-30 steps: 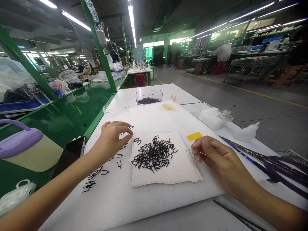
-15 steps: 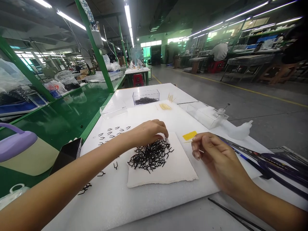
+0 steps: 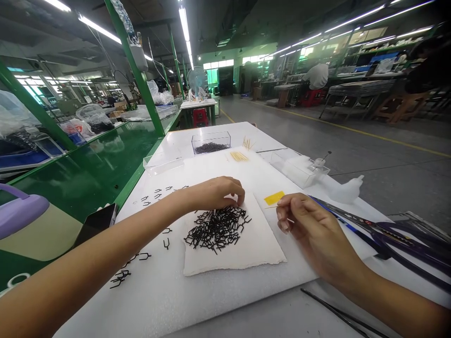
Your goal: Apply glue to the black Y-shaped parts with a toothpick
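My left hand (image 3: 225, 191) reaches over the far edge of a heap of small black forked pieces (image 3: 218, 230), its thumb and fingers bent down close together. What its fingertips hold, if anything, is hidden. The heap lies on a white sheet (image 3: 243, 263) with a ragged near edge. To the right, my right hand (image 3: 306, 225) pinches a thin yellowish stick (image 3: 270, 207) that points left, beside a yellow piece (image 3: 274, 198). More forked pieces (image 3: 166, 243) lie spread on the white board (image 3: 211, 300) left of the sheet, partly behind my left arm.
A clear box of black pieces (image 3: 211, 142) and yellowish sticks (image 3: 239, 156) are at the back. Scissors (image 3: 380, 230), a white bottle (image 3: 347, 189) and a clear tray (image 3: 299, 170) are on the right. A phone (image 3: 94, 225) and a purple-topped object (image 3: 24, 216) are left. People sit in the background.
The whole view has shifted slightly, so the table things appear a little further left. Both hands keep nearly the same pose and place over the table.
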Demonstrator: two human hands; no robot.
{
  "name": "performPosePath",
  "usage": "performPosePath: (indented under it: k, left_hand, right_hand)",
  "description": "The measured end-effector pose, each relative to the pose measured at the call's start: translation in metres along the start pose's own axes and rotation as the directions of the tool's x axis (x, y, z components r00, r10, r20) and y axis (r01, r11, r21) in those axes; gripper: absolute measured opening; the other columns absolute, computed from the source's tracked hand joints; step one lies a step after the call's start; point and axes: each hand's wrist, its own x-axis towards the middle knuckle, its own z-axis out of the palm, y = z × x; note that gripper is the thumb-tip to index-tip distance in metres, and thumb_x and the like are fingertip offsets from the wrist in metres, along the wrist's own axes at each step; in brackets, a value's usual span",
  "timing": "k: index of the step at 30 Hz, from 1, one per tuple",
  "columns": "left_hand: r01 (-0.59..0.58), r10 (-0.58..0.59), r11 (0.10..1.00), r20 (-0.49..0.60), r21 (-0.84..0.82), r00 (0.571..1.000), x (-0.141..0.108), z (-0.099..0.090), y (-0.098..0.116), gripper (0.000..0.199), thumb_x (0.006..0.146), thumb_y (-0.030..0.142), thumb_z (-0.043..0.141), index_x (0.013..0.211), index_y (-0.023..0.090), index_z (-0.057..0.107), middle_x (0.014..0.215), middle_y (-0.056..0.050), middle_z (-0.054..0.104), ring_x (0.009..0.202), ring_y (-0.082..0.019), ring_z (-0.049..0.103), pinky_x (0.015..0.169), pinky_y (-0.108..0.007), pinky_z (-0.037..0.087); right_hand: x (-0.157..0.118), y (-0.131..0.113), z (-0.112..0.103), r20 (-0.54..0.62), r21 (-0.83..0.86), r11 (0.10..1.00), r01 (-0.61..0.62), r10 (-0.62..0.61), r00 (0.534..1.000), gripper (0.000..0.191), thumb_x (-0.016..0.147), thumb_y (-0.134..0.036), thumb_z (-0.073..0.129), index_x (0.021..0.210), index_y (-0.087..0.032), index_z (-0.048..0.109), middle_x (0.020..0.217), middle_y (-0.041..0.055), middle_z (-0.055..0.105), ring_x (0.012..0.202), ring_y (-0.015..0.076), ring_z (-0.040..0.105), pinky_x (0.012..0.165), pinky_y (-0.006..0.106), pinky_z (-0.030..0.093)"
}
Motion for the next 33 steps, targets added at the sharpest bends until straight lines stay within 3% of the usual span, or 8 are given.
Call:
performPosePath:
  k: [4, 8, 12, 15, 18, 23, 29, 33]
  left_hand:
    - [0.068, -0.081, 0.988, -0.094, -0.137, 0.992, -0.007, 0.005, 0.001, 0.011, 0.088, 0.009, 0.065, 0.088, 0.018, 0.071, 0.097, -0.004, 0.072, 0.093, -0.018, 0.064, 0.086, -0.032, 0.051]
    - [0.185, -0.249, 0.946, -0.231, -0.265, 0.941, -0.016, 0.021, 0.008, 0.007, 0.086, 0.017, 0.066, 0.086, 0.019, 0.073, 0.098, -0.004, 0.072, 0.091, -0.019, 0.062, 0.082, -0.033, 0.051]
    - [0.289, -0.425, 0.877, -0.341, -0.384, 0.839, -0.025, 0.035, 0.016, 0.008, 0.084, 0.026, 0.068, 0.082, 0.02, 0.074, 0.086, -0.004, 0.071, 0.078, -0.02, 0.059, 0.072, -0.034, 0.048]
    - [0.302, -0.501, 0.847, -0.467, -0.438, 0.728, -0.032, 0.038, 0.026, 0.007, 0.084, 0.026, 0.069, 0.08, 0.022, 0.073, 0.093, -0.005, 0.07, 0.092, -0.023, 0.06, 0.084, -0.04, 0.046]
    - [0.254, -0.533, 0.817, -0.512, -0.517, 0.674, -0.038, 0.037, 0.04, 0.005, 0.083, 0.025, 0.071, 0.079, 0.023, 0.073, 0.098, -0.003, 0.071, 0.098, -0.023, 0.06, 0.093, -0.041, 0.044]
    - [0.161, -0.605, 0.682, -0.426, -0.714, 0.673, -0.045, 0.046, 0.067, 0.012, 0.086, 0.032, 0.069, 0.085, 0.02, 0.071, 0.086, -0.003, 0.074, 0.083, -0.017, 0.068, 0.076, -0.03, 0.054]
    - [-0.042, -0.601, 0.432, -0.323, -0.901, 0.731, -0.049, 0.062, 0.089, 0.004, 0.085, 0.016, 0.071, 0.081, 0.017, 0.071, 0.07, 0.001, 0.07, 0.067, -0.01, 0.067, 0.064, -0.016, 0.056]
    - [-0.144, -0.553, 0.43, -0.386, -0.891, 0.739, -0.05, 0.068, 0.094, 0.013, 0.085, 0.009, 0.07, 0.081, 0.019, 0.077, 0.073, 0.0, 0.074, 0.071, -0.01, 0.07, 0.068, -0.015, 0.058]
  right_hand:
    - [0.0, 0.001, -0.001, 0.0, 0.005, 1.0, -0.007, 0.007, 1.0, 0.033, 0.073, -0.056, 0.083, 0.072, -0.024, 0.075, 0.063, -0.0028, 0.06, 0.057, 0.0089, 0.05, 0.057, 0.017, 0.043]
    - [0.0, 0.002, -0.002, -0.004, 0.011, 1.0, -0.014, 0.014, 1.0, 0.032, 0.075, -0.056, 0.082, 0.073, -0.025, 0.075, 0.064, -0.0027, 0.061, 0.057, 0.0089, 0.05, 0.057, 0.017, 0.043]
    - [0.0, 0.002, -0.002, 0.002, 0.01, 1.0, -0.008, 0.008, 1.0, 0.031, 0.077, -0.055, 0.081, 0.074, -0.025, 0.075, 0.064, -0.0025, 0.061, 0.057, 0.0091, 0.05, 0.057, 0.017, 0.044]
    - [0.0, 0.001, -0.001, 0.004, 0.007, 1.0, 0.0, 0.0, 1.0, 0.03, 0.078, -0.055, 0.081, 0.075, -0.025, 0.076, 0.065, -0.0027, 0.061, 0.057, 0.0089, 0.05, 0.057, 0.017, 0.045]
    - [0.0, 0.001, -0.001, 0.01, -0.001, 1.0, 0.009, -0.009, 1.0, 0.03, 0.079, -0.055, 0.08, 0.074, -0.025, 0.075, 0.064, -0.0031, 0.061, 0.057, 0.0085, 0.051, 0.056, 0.017, 0.044]
    - [-0.001, 0.002, -0.002, 0.049, -0.033, 0.999, 0.035, -0.033, 0.998, 0.028, 0.083, -0.054, 0.077, 0.077, -0.027, 0.076, 0.063, -0.0033, 0.063, 0.056, 0.0087, 0.053, 0.057, 0.016, 0.046]
    - [-0.011, -0.001, 0.003, 0.211, -0.213, 0.97, 0.114, -0.068, 0.975, 0.019, 0.088, -0.045, 0.074, 0.086, -0.027, 0.08, 0.073, 0.0014, 0.072, 0.062, 0.0141, 0.064, 0.062, 0.023, 0.056]
    - [-0.019, -0.003, 0.008, 0.276, -0.342, 0.929, 0.139, -0.042, 0.96, 0.011, 0.089, -0.04, 0.074, 0.089, -0.031, 0.081, 0.071, -0.0005, 0.073, 0.067, 0.0145, 0.069, 0.065, 0.021, 0.059]
